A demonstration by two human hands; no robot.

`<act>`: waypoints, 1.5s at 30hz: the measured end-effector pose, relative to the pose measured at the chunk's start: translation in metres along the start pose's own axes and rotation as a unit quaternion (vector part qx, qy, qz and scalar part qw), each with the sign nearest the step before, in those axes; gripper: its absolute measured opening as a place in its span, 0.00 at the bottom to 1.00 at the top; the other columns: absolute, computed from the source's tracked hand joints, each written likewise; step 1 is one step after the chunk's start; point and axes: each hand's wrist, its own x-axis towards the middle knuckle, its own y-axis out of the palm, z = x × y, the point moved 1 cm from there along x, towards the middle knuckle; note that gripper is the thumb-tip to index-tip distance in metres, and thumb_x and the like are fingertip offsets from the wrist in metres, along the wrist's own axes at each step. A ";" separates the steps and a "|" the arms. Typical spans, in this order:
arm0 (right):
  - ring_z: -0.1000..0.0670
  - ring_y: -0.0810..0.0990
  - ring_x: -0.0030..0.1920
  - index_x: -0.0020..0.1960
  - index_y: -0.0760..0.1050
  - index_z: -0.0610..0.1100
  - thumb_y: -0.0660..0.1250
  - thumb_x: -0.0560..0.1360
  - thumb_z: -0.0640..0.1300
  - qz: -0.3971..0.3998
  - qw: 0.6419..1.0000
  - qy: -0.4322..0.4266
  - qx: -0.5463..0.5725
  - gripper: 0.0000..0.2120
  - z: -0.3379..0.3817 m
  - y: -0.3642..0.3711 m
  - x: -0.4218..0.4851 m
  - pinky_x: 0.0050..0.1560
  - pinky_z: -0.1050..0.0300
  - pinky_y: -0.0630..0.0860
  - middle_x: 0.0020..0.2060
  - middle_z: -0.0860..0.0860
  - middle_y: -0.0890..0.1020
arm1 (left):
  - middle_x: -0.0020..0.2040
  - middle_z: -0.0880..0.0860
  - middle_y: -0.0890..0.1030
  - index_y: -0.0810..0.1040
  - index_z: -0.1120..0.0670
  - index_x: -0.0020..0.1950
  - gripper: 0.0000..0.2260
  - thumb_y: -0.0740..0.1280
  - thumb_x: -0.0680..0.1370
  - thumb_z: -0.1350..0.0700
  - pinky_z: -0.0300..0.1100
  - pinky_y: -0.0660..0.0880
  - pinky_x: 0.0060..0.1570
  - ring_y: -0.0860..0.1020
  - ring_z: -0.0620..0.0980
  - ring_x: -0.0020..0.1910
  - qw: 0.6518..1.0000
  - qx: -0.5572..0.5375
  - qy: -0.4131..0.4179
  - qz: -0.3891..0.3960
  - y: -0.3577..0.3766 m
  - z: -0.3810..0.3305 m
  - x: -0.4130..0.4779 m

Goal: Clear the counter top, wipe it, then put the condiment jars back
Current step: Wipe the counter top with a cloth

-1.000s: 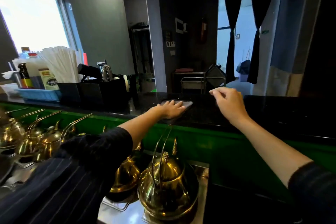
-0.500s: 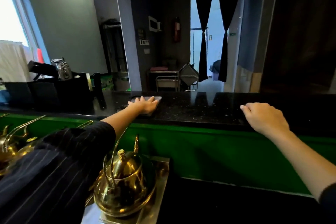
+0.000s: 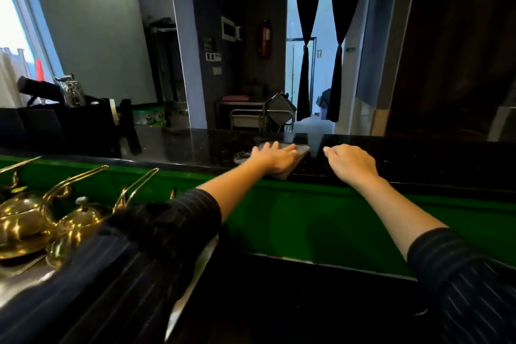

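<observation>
Presses the left hand [image 3: 275, 158] palm down on a grey cloth [image 3: 303, 149], fingers straight and close together, holding the cloth flat against the black counter top [image 3: 181, 145]. Lays the cloth close to the counter's front edge, with one corner drooping just over that edge above the green panel [image 3: 307, 218]. Rests the right hand [image 3: 353, 163] on the counter top just beside the cloth, on its right, with a narrow gap between them; curls those fingers loosely, knuckles forward and tips down, gripping nothing that shows. Stretches both bare forearms forward out of dark pinstriped sleeves [image 3: 178, 220]. Has a black caddy [image 3: 83, 126] at the far left of the counter top, well apart from both hands, with a glass jar [image 3: 71, 91] poking up out of it; cannot tell what the jar holds. Looks down past brass kettles [image 3: 25, 226] at the lower left, below the counter's level, and beyond the counter towards a metal trolley [image 3: 251, 117] and tied dark curtains [image 3: 304, 78] at a doorway
</observation>
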 end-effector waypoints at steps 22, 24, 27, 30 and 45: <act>0.41 0.74 0.57 0.56 0.76 0.43 0.46 0.83 0.52 0.042 0.999 -0.026 -0.014 0.22 -0.142 -0.049 -0.015 0.53 0.46 0.69 0.56 0.44 0.76 | 0.79 0.55 0.52 0.51 0.41 0.77 0.23 0.42 0.82 0.42 0.62 0.47 0.73 0.52 0.58 0.77 0.999 -0.018 -0.028 -0.014 0.012 -0.121 -0.015; 0.41 0.75 0.56 0.54 0.76 0.43 0.45 0.83 0.51 0.035 0.999 -0.027 -0.010 0.22 -0.142 -0.049 -0.016 0.53 0.46 0.69 0.55 0.44 0.76 | 0.79 0.53 0.52 0.51 0.41 0.77 0.22 0.42 0.83 0.43 0.60 0.48 0.73 0.52 0.56 0.77 0.999 -0.031 -0.043 -0.010 0.006 -0.097 -0.018; 0.41 0.74 0.55 0.54 0.76 0.42 0.46 0.83 0.49 0.023 0.999 -0.032 -0.019 0.21 -0.140 -0.048 -0.018 0.50 0.47 0.68 0.54 0.44 0.76 | 0.79 0.53 0.54 0.50 0.43 0.78 0.22 0.42 0.83 0.46 0.60 0.51 0.72 0.54 0.57 0.77 0.995 0.000 -0.088 -0.041 0.005 -0.059 -0.023; 0.41 0.74 0.56 0.57 0.75 0.42 0.47 0.83 0.47 0.006 0.999 -0.031 -0.034 0.19 -0.136 -0.046 -0.018 0.51 0.47 0.69 0.55 0.44 0.76 | 0.78 0.55 0.55 0.51 0.43 0.78 0.22 0.42 0.83 0.47 0.62 0.52 0.72 0.55 0.58 0.76 0.993 0.045 -0.089 -0.061 0.007 -0.049 -0.024; 0.41 0.72 0.57 0.54 0.75 0.41 0.44 0.82 0.55 0.023 0.998 -0.044 -0.036 0.25 -0.144 -0.037 -0.007 0.55 0.44 0.69 0.56 0.42 0.75 | 0.79 0.52 0.47 0.38 0.49 0.78 0.43 0.67 0.76 0.49 0.60 0.40 0.72 0.45 0.50 0.78 0.987 0.104 0.114 -0.053 0.016 -0.070 -0.054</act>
